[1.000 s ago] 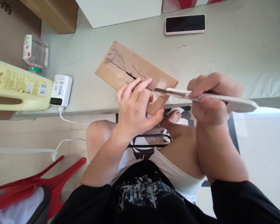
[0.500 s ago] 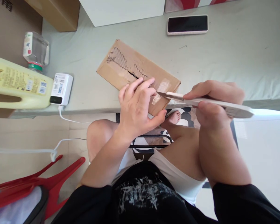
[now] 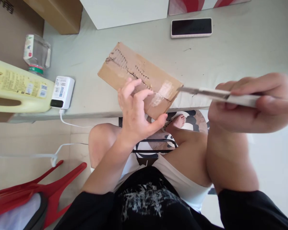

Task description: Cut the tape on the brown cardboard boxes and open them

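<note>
A small cardboard box lies at a slant on the cloth-covered table, its top torn in patches along the middle seam. Clear tape still sticks near its right end. My left hand rests on the box's near side, fingers spread and bent over the top, thumb by the lower right corner. In my right hand is a white utility knife, gripped by its handle. Its blade points left, and the tip appears close to the box's right corner; whether they touch I cannot tell.
A phone-like black-screened device lies at the back. To the left are a white charger with a cable, a yellow jug and a clear plastic bottle. A white box stands behind. Lower left is a red chair.
My right hand has drawn the knife rightward, off the taped seam and away from the box top. My left hand has shifted slightly left, its fingers more spread.
</note>
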Demonstrator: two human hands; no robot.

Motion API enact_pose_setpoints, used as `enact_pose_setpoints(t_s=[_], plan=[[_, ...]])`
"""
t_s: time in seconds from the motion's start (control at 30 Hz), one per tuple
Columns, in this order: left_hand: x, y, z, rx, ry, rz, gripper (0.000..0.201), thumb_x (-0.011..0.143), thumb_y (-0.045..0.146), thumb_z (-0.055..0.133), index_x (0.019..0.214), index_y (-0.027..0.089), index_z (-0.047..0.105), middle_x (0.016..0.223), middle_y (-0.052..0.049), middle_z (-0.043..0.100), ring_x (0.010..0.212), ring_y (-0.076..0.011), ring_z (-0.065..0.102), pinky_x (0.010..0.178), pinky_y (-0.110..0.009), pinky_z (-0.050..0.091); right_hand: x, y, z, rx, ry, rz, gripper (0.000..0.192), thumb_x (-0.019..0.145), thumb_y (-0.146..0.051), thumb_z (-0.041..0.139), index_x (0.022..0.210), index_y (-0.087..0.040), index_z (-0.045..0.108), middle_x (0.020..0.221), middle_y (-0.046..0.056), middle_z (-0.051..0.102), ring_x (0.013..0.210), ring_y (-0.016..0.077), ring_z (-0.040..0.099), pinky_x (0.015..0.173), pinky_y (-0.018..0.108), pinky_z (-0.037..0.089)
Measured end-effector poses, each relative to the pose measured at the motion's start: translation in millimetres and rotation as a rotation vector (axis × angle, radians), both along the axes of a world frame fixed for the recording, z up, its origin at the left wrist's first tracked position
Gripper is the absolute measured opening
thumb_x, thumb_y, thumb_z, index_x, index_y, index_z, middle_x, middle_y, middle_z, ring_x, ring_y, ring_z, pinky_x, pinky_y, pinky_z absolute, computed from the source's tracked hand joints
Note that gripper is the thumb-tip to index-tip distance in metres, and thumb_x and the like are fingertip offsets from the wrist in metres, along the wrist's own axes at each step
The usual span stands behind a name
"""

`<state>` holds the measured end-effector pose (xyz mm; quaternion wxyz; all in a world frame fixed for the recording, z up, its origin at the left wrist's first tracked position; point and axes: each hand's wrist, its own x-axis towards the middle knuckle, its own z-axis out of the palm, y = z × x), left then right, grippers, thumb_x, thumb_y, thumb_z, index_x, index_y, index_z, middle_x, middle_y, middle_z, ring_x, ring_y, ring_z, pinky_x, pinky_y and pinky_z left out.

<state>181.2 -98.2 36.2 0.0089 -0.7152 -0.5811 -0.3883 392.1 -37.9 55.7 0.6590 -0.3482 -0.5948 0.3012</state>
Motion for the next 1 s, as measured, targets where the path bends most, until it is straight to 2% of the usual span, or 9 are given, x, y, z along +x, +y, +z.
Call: enact_pose_setpoints(t_s=[0.1,0.2,0.33,0.47,0.57,0.77,0.87,0.93,1.0], plan=[[-3.0,-5.5,0.3,0.004,-0.015,0.035,0.066,0.072,0.074,0.062,0.120,0.032,0.043,0.141,-0.013,0.045,0.145,-0.0361,0.036,0.123,-0.065,0.027,-13.8,3.1,-3.2,0.045,0.123,-0.282,0.030,0.094,-0.036,0.040,0.079,-0.028,0.065,0.055,-0.001,0.049,0.042,0.0138,0.049,0.039,0.029,0.027],[-13.4,-10.9,1.0,0.059,-0.108,-0.007,0.054,0.077,0.064,0.066,0.115,0.032,0.046,0.142,-0.011,0.042,0.145,-0.0347,0.038,0.125,-0.064,0.028,-15.2,9.6,-13.8,-0.156,-0.204,-0.217,0.022,0.098,-0.042,0.048,0.107,-0.028,0.063,0.088,0.004,0.073,0.077,0.0220,0.073,0.056,0.035,0.052],[-36.5,-11.1,-1.6,0.225,-0.243,0.061,0.032,0.088,0.051,0.062,0.105,0.028,0.047,0.134,-0.010,0.045,0.136,-0.0292,0.048,0.115,-0.061,0.045,-4.7,23.0,-39.0,-0.299,-0.653,-0.108,0.041,0.090,-0.034,0.061,0.130,-0.028,0.053,0.128,0.012,0.068,0.120,0.0328,0.065,0.102,0.054,0.053],[-60.4,-3.0,-6.5,0.433,-0.319,0.113,0.019,0.094,0.032,0.062,0.101,0.022,0.048,0.118,-0.010,0.052,0.118,-0.0210,0.056,0.100,-0.051,0.059,-6.1,36.6,-68.0,-0.483,-0.876,-0.070,0.066,0.078,-0.029,0.069,0.141,-0.022,0.049,0.135,0.019,0.062,0.128,0.0437,0.057,0.106,0.066,0.047],[-78.6,4.2,-11.3,0.524,-0.306,0.151,0.024,0.094,0.039,0.063,0.102,0.021,0.049,0.110,-0.009,0.055,0.109,-0.0197,0.059,0.094,-0.049,0.060,-13.8,43.1,-82.5,-0.541,-0.977,-0.058,0.075,0.074,-0.027,0.071,0.145,-0.018,0.047,0.141,0.023,0.057,0.135,0.0473,0.051,0.110,0.073,0.039],[-125.5,25.8,-42.0,0.192,-0.643,0.343,0.075,0.071,0.085,0.062,0.111,0.026,0.040,0.118,-0.004,0.061,0.122,-0.0232,0.059,0.116,-0.054,0.046,-20.6,44.2,-81.3,-0.471,-0.993,-0.106,0.060,0.077,-0.030,0.070,0.135,-0.020,0.059,0.155,0.018,0.048,0.147,0.0454,0.039,0.115,0.073,0.033],[-135.6,40.0,-52.7,0.103,-0.964,0.325,0.073,0.062,0.078,0.071,0.107,0.029,0.041,0.117,0.001,0.065,0.123,-0.0235,0.060,0.108,-0.052,0.052,-24.6,38.7,-69.6,-0.388,-0.897,-0.027,0.032,0.084,-0.028,0.060,0.113,-0.021,0.071,0.132,0.014,0.069,0.125,0.0368,0.063,0.107,0.061,0.047],[-130.7,46.2,-52.7,-0.022,-1.156,0.279,0.066,0.059,0.065,0.078,0.103,0.028,0.047,0.110,0.000,0.067,0.117,-0.0242,0.064,0.099,-0.048,0.056,-28.9,34.3,-62.6,-0.363,-0.857,0.110,0.028,0.086,-0.027,0.056,0.107,-0.022,0.074,0.113,0.011,0.076,0.105,0.0316,0.072,0.098,0.054,0.055],[-120.0,47.7,-50.4,-0.168,-1.259,0.282,0.057,0.063,0.053,0.079,0.104,0.026,0.050,0.115,-0.004,0.067,0.111,-0.0232,0.067,0.092,-0.042,0.058,-33.1,30.7,-58.1,-0.304,-0.831,0.223,0.032,0.087,-0.029,0.055,0.114,-0.021,0.072,0.115,0.010,0.076,0.107,0.0310,0.072,0.098,0.054,0.056]])
